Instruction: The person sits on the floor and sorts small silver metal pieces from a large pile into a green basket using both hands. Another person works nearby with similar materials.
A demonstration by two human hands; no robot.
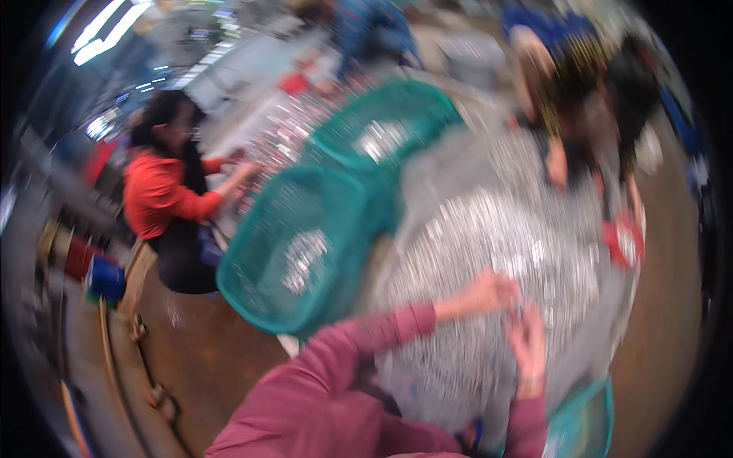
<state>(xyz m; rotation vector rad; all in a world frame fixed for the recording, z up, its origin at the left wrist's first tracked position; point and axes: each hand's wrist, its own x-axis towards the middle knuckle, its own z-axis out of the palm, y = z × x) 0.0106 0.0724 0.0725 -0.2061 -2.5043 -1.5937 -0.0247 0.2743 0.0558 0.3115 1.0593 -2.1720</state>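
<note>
Motion blurs the whole view. My left hand (492,292) reaches in from the left over a heap of small shiny silvery pieces (489,244), whose kind is too smeared to make out. Close beside it, a little nearer to me, is my right hand (527,343), its fingers bent toward the left one. Whether either hand holds a piece is lost in the smear. The heap spreads over a grey-covered table (435,175) in front of me.
Two green plastic baskets (252,294) with some shiny pieces stand at the left; another green basket (608,420) is at the near right. A person in orange-red (164,195) works at the left. More people bend over the far side, one near a red object (624,243).
</note>
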